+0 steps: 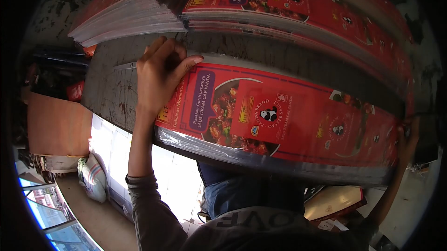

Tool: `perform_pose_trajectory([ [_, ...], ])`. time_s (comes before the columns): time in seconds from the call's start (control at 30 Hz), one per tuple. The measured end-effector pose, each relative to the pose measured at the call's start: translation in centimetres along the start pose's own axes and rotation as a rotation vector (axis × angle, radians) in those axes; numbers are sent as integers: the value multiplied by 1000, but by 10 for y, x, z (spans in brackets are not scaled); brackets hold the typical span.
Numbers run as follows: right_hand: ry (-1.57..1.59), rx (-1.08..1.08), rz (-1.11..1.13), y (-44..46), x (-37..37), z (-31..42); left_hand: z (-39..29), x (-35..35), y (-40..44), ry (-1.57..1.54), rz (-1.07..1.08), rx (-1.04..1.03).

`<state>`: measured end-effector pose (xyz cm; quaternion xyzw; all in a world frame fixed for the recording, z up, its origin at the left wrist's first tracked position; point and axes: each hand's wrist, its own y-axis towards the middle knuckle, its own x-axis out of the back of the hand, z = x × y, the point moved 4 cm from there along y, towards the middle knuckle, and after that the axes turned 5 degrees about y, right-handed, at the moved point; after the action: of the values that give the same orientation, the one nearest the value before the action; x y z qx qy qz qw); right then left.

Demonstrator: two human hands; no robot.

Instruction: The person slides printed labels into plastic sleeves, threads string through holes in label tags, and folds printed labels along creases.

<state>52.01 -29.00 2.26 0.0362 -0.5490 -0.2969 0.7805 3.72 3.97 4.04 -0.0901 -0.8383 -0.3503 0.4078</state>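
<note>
A thick stack of long red printed sheets [298, 116], with panda logos and food pictures, lies along the near edge of the dark worktop. My left hand [160, 67] is at the stack's left end, its fingers curled and the thumb stretched along the top left corner. A pointed metal blade [125, 66] sticks out to the left from behind this hand; its handle is hidden. My right hand [408, 139] is at the far right end of the stack, dim and blurred, its fingers against the end.
More stacks of red printed sheets [279, 0] stand behind, across the dark worktop [111, 88]. Another stack [135, 16] is at the back left. Below left are a brown box [60, 125] and a white sack [93, 179] on the floor.
</note>
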Motion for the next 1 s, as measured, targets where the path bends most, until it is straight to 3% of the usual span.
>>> perform_pose_trajectory([
  [0.1, -17, -30, 61, 1, -2, 8, -4, 5, -1, 64, -17, -55],
  [0.13, -91, 71, -8, -1, -3, 11, -6, 7, -1, 124, -37, -110],
  [0.23, -63, -30, -37, 3, -3, 35, -1, 16, -8, 212, -32, -253],
  [0.3, -133, 192, -88, 5, -5, 50, -1, 23, -14, 145, 13, -292],
  [0.37, -91, 164, -105, 4, -6, 54, -9, 25, -19, 83, 65, -341],
  [0.43, -45, 142, -122, 4, -5, 54, -9, 23, -23, 96, 90, -195],
  [0.53, 40, 150, -11, 12, -6, 57, -18, 21, -24, 298, 90, -284],
  [0.63, 52, 228, -13, 16, -6, 64, -22, 21, -28, 323, 75, -273],
  [1.0, 44, 180, -30, 14, -6, 69, -20, 22, -24, 360, 77, -266],
])
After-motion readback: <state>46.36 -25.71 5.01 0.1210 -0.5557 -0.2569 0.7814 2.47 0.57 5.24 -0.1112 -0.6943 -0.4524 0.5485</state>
